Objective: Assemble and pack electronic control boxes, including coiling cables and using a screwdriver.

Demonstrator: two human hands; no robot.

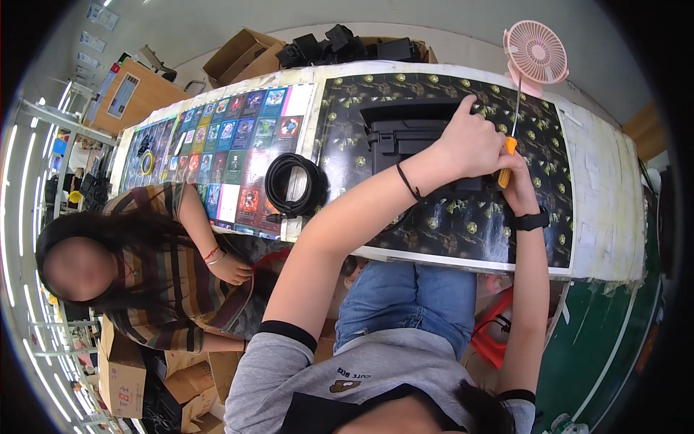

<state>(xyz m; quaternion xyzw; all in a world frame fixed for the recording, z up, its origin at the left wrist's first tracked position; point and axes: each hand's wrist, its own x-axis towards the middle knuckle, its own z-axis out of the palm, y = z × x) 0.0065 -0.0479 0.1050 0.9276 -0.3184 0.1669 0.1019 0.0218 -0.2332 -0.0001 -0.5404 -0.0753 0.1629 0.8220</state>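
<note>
While the right hand (520, 189) grips the screwdriver (504, 176), the left hand (471, 143) curls over the black case (402, 132) on the patterned sheet (463, 239), its pinch unclear; tool work on the case seems underway, probably calling next for steady bracing.

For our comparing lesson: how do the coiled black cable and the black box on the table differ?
The cable is wound into a ring; the box is blocky. The cable looks smaller than the box. The left hand partly hides the box, while the cable lies uncovered. Both are black and on the table.
</note>
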